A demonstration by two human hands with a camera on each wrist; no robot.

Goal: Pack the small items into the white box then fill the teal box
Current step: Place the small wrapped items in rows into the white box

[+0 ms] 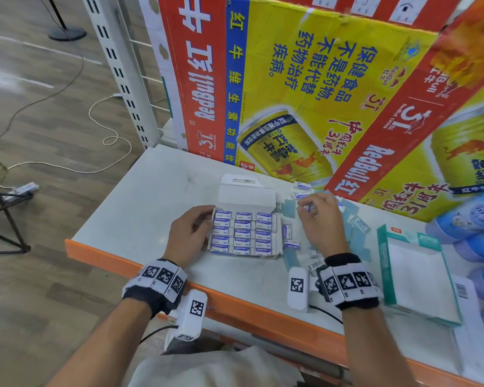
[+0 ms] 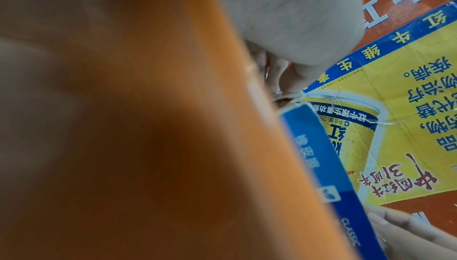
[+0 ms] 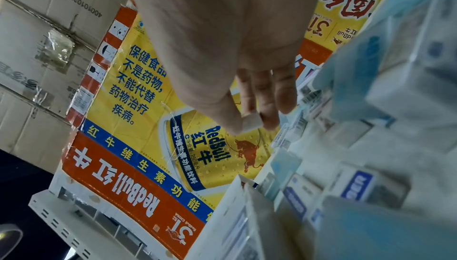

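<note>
1. While the left hand [image 1: 189, 236] rests on the shelf [image 1: 140, 208], its curled fingers and thumb grip the left wall of the white box [image 1: 245, 195].
2. That box lies open near the shelf's front edge, its lid flap standing up at the back, and erasers [image 1: 242, 236] fill it in 3 columns, blue-and-white labels up.
3. From the left wrist view, only a blurred palm and the box's blue side [image 2: 329, 166] show, so the left fingers cannot be judged from there.
4. Just right of the box, the right hand [image 1: 320, 222] is raised a little over the shelf, thumb and fingers pinching 1 small white eraser [image 3: 251, 122]; the other fingers hang loosely bent.
5. Loose erasers [image 1: 291, 244] lie just beside the box's right wall and under the right hand, and a few more [image 1: 302, 186] sit farther back against the Red Bull carton [image 1: 305, 88].
6. Pale blue flat packets [image 1: 355, 219] are scattered around the right hand.
7. Well to the right, the teal box [image 1: 386, 261] lies open on the shelf, its white inside showing nothing in it.
8. Blue packs [image 1: 475, 219] are stacked at the far right, beyond the teal box.
</note>
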